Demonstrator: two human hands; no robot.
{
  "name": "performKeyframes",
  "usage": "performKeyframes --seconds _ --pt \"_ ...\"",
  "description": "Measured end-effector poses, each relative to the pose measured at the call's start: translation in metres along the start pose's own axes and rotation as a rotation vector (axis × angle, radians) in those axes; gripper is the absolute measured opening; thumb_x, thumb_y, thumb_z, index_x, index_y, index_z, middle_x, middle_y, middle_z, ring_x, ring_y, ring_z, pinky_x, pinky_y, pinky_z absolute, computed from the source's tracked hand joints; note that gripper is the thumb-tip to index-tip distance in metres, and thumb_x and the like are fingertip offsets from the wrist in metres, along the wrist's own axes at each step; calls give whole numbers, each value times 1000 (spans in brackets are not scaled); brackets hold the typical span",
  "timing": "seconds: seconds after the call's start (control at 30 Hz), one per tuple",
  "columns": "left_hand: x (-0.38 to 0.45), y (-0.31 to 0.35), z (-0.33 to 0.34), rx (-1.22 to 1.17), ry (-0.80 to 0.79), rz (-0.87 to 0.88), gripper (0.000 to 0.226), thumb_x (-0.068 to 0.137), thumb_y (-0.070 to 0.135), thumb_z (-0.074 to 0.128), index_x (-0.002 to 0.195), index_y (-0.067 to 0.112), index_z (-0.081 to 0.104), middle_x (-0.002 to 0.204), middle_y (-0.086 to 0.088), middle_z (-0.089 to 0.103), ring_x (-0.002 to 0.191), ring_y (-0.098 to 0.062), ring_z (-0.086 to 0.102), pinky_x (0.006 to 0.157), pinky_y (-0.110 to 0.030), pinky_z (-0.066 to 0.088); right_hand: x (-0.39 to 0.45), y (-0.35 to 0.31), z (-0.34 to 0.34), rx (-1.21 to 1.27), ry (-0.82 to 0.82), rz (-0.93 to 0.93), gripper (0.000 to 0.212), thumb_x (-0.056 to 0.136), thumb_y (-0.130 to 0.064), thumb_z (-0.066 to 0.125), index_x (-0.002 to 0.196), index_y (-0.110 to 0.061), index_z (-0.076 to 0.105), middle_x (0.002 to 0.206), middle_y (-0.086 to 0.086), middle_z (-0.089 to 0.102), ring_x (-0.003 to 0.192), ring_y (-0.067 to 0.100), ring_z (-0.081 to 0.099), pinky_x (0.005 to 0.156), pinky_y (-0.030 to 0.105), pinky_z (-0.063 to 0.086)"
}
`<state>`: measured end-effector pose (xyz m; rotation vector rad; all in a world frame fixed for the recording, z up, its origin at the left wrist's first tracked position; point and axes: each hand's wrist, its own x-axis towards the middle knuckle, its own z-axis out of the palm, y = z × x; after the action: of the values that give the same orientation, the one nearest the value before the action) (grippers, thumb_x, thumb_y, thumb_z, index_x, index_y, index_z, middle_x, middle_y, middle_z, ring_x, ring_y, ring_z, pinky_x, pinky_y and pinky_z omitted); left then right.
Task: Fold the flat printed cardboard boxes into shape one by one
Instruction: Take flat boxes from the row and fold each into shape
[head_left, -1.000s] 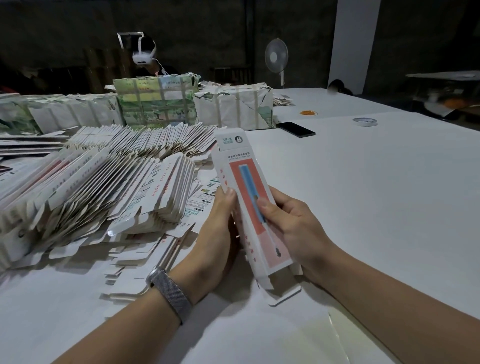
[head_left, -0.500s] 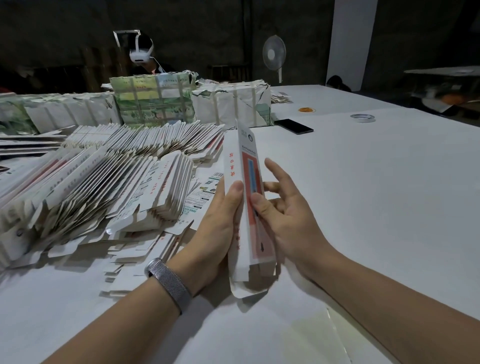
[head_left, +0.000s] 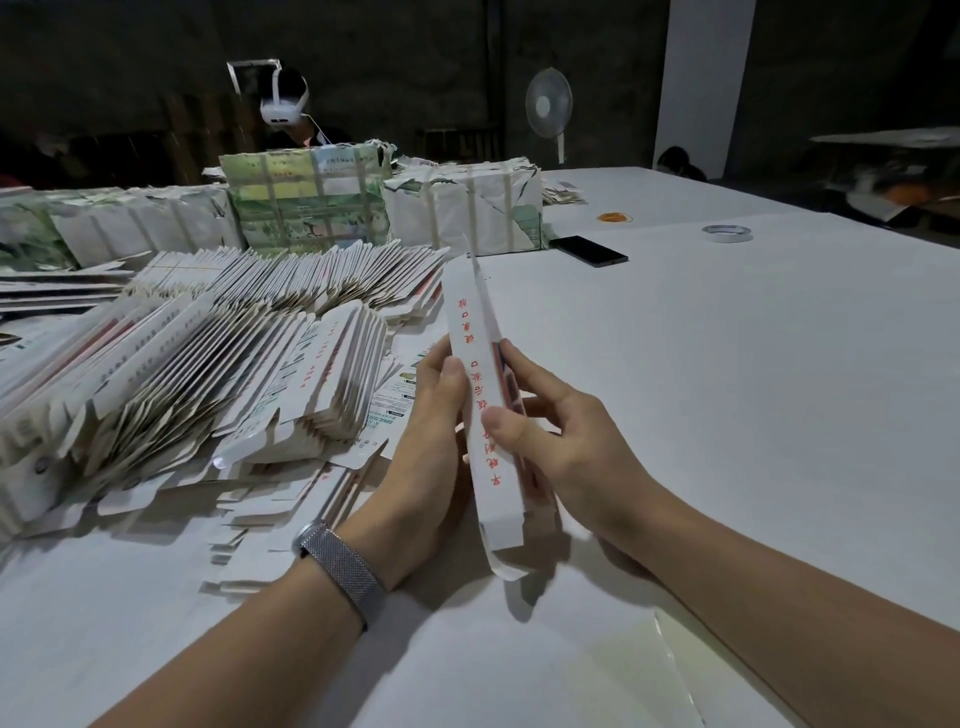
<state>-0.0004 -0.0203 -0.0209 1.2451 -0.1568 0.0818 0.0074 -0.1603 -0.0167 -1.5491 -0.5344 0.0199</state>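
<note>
Many flat boxes (head_left: 208, 374) beside hands

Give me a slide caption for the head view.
Both hands, left and right, hold a long printed box upright beside fanned flat boxes.

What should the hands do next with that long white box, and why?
Probably tuck in the loose bottom flap. The long white cardboard box with red writing is already opened into a tube, held upright between the left hand and the right hand, while that curved flap at its near end hangs open, so this end looks unclosed.
</note>
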Motion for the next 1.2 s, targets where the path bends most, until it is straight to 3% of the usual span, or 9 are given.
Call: performKeyframes --seconds 0.1,0.17,0.23,0.33,0.53,0.77,0.93,1.03,1.2 --pt "0 -1 -2 -32 11 -11 41 101 52 42 139 39 52 121 -10 71 106 -27 71 93 -52 56 1 -3 0 85 -19 32 44 91 -27 68 123 -55 55 106 -7 74 91 10 71 74 27 60" --pt "-1 1 0 -48 39 -25 51 96 53 52 138 26 52 103 -8 72 84 -22 72 73 -42 62 1 -4 0 144 -42 59 42 100 -19 59 133 -44 56 117 6 72 99 24 71 87 40 60" --pt "-3 3 1 -51 52 -61 65 87 57 63 132 11 55 86 -6 71 68 -19 71 55 -30 58 1 -6 -1 184 -69 69 39 104 -16 47 141 -26 56 116 13 72 96 24 70 88 38 59" --pt "-3 5 -3 -35 52 -98 56 80 54 68 118 13 69 95 -12 77 82 -28 76 66 -35 61 -2 -7 -2 170 -88 81 33 107 -15 40 127 -18 66 107 10 74 93 20 71 81 31 58" --pt "-2 4 -3 -83 63 -115 49 87 47 62 126 19 66 107 -12 76 95 -28 75 74 -37 61 0 0 2 72 -59 93 40 104 -35 40 140 -29 55 128 6 67 116 25 66 101 51 52" --pt "-4 7 -6 -27 67 -99 25 104 25 48 123 18 64 105 -13 76 87 -27 75 68 -38 61 2 5 0 -110 51 55 50 105 -33 46 153 -40 32 123 -11 63 108 10 67 98 42 54" --pt "-6 7 -3 77 41 -68 26 105 20 49 128 17 60 107 -13 76 88 -30 75 69 -40 62 2 5 -2 -96 12 32 35 98 -45 50 133 -52 54 113 -7 72 97 13 72 81 36 61" --pt "-7 6 0 104 25 -59 31 106 20 48 136 18 55 112 -14 75 91 -30 75 68 -39 61 0 6 -3 -153 -16 49 54 87 -55 54 141 -51 46 110 -14 73 93 7 73 78 31 61" --pt "-10 4 1 129 3 -12 30 106 19 47 136 20 53 106 -6 77 86 -22 76 63 -30 60 0 4 -5 -183 -27 35 34 83 -55 60 111 -71 51 104 -15 75 88 8 74 77 37 62"
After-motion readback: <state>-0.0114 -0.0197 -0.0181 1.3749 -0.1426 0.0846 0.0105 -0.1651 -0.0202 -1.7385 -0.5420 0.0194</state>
